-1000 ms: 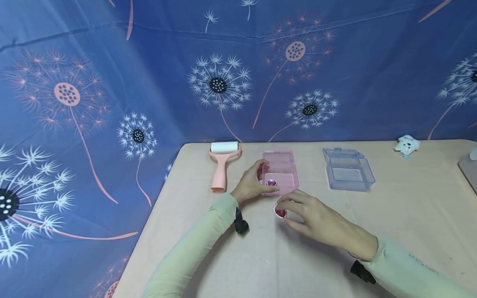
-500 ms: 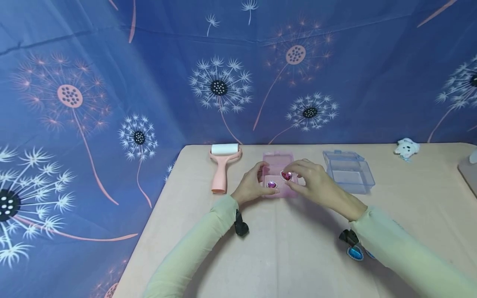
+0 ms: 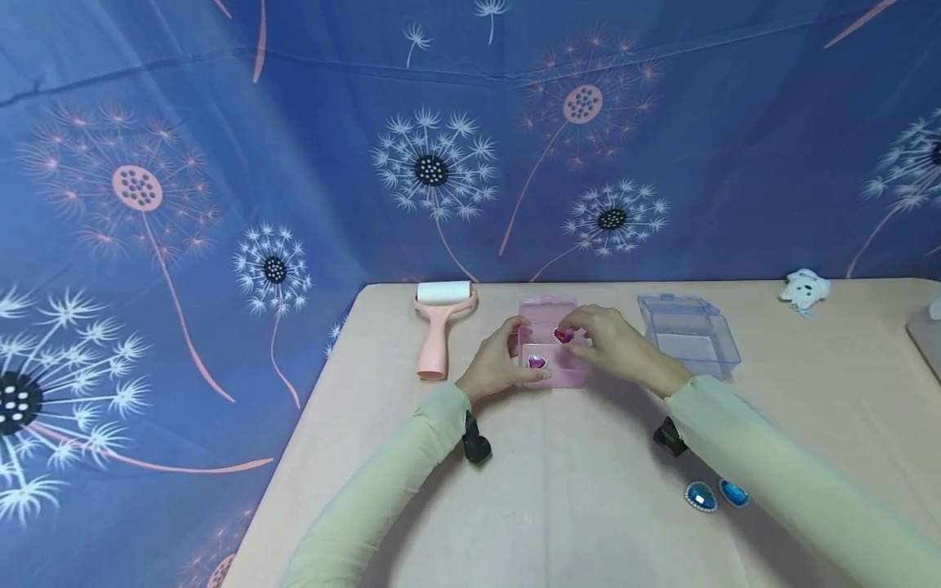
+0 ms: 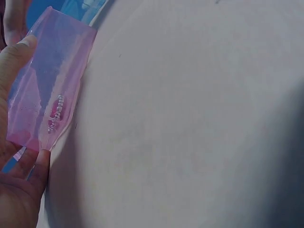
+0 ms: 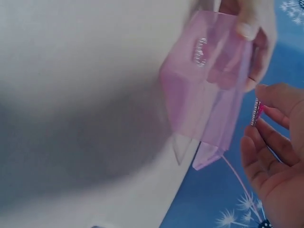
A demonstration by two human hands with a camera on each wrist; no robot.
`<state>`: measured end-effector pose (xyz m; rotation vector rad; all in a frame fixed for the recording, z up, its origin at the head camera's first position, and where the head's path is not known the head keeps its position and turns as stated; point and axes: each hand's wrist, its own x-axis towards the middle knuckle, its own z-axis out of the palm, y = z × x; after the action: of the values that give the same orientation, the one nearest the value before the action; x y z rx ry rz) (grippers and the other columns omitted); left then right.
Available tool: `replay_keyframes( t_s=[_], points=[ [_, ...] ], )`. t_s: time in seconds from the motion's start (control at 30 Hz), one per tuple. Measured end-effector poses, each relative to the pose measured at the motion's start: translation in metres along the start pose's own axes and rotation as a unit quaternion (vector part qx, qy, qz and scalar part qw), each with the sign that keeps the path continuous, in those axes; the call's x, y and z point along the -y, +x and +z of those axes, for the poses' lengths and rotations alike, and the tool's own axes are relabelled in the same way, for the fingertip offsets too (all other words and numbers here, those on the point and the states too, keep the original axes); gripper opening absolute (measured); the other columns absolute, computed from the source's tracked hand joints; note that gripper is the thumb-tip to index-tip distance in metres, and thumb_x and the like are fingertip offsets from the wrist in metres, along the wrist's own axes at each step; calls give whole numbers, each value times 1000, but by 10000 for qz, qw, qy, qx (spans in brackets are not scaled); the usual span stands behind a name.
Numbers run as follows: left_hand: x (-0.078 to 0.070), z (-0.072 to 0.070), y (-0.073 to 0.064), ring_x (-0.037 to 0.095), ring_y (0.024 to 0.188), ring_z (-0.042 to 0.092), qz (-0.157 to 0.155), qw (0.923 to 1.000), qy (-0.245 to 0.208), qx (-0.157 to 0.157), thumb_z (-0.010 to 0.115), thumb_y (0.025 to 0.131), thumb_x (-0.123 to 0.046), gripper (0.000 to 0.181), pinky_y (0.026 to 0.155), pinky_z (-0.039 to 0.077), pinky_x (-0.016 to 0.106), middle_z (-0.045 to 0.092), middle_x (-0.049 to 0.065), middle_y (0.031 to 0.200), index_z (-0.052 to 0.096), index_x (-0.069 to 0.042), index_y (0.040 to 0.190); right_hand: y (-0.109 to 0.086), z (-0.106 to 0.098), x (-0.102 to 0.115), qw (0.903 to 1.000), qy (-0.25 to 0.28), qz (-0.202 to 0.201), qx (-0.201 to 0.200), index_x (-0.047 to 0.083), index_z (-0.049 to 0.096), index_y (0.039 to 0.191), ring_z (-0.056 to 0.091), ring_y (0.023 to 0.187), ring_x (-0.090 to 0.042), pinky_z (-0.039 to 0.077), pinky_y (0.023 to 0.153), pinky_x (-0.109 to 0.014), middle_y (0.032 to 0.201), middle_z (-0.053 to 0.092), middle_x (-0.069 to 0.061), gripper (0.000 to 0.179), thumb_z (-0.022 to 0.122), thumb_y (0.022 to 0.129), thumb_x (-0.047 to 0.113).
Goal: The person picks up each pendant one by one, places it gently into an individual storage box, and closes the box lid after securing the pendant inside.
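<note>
A see-through pink plastic box (image 3: 569, 379) stands with its lid folded back near the table's far edge. My left hand (image 3: 492, 367) grips its left side, thumb at the front and fingers behind. Inside, at the left, lies a purple-pink gem (image 3: 537, 362) with a beaded silver rim, visible through the wall in the left wrist view. My right hand (image 3: 612, 341) pinches a red-pink gem (image 3: 563, 336) with the same kind of rim, held over the box's opening. In the right wrist view this gem (image 5: 257, 112) is edge-on between thumb and fingertips, just above the box wall.
An open clear-blue box (image 3: 691, 347) stands right of the pink one. Two blue gems (image 3: 701, 496) lie beneath the right forearm's near side. A pink lint roller (image 3: 435, 339) lies at the left, and a small white plush toy (image 3: 804, 287) at the far right.
My right hand has carried the red-pink gem from in front of the pink box up over it. Blue gems formerly behind the right arm now show. The left hand has stayed on the box.
</note>
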<state>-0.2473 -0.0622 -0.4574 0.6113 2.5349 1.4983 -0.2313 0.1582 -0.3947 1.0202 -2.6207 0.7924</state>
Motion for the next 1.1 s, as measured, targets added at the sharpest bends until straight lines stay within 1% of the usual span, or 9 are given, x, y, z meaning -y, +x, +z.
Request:
replay_keyframes(
  t_s=[0.17, 0.33, 0.47, 0.63, 0.77, 0.87, 1.1],
  points=[
    [0, 0, -1, 19, 110, 57, -19, 10000, 23, -17, 90, 67, -21, 87, 95, 48, 28, 56, 8, 128, 41, -11, 138, 6, 8, -2, 9983, -76, 140, 559, 1, 69, 93, 66, 86, -28, 54, 80, -43, 88, 71, -9, 16, 76, 78, 3],
    [1, 0, -1, 19, 107, 59, -85, 9999, -122, -20, 90, 66, -18, 87, 92, 49, 27, 55, 9, 130, 41, -12, 138, 9, 13, -3, 9960, -134, 216, 861, 2, 69, 88, 68, 81, -25, 55, 77, -41, 84, 71, -7, 14, 77, 78, 5],
    [3, 0, 0, 19, 107, 60, -63, 9998, -183, 21, 90, 66, -18, 87, 91, 51, 27, 55, 9, 131, 41, -13, 138, 8, 17, -6, 9947, -164, 231, 988, 3, 70, 85, 68, 80, -22, 56, 76, -39, 81, 71, -5, 12, 78, 77, 6],
    [2, -1, -1, 19, 113, 59, -54, 10000, -62, 19, 90, 66, -20, 87, 97, 48, 29, 55, 8, 132, 41, -14, 138, 10, 20, -9, 9935, -114, 199, 1111, 5, 70, 83, 67, 77, -18, 55, 73, -35, 79, 70, -3, 11, 79, 77, 7],
    [1, 0, -1, 20, 116, 58, -53, 9999, -90, 36, 90, 66, -19, 87, 99, 47, 30, 55, 8, 132, 41, -13, 138, 12, 19, -9, 9919, -43, 195, 1254, 4, 71, 84, 67, 75, -17, 55, 70, -31, 80, 71, -4, 11, 78, 76, 4],
    [1, 0, -1, 20, 115, 58, -29, 9999, -140, 60, 90, 66, -18, 87, 98, 47, 28, 55, 9, 132, 40, -13, 138, 13, 19, -10, 9908, -73, 185, 1335, 3, 71, 83, 66, 73, -17, 55, 69, -31, 78, 71, -5, 10, 77, 75, 2],
    [4, 0, -1, 18, 108, 60, 52, 9998, -185, 67, 90, 66, -19, 87, 90, 50, 25, 55, 8, 130, 41, -13, 137, 15, 20, -9, 9880, -226, 237, 1508, 4, 71, 81, 64, 70, -14, 54, 67, -28, 75, 69, -4, 9, 78, 75, 3]
  ],
)
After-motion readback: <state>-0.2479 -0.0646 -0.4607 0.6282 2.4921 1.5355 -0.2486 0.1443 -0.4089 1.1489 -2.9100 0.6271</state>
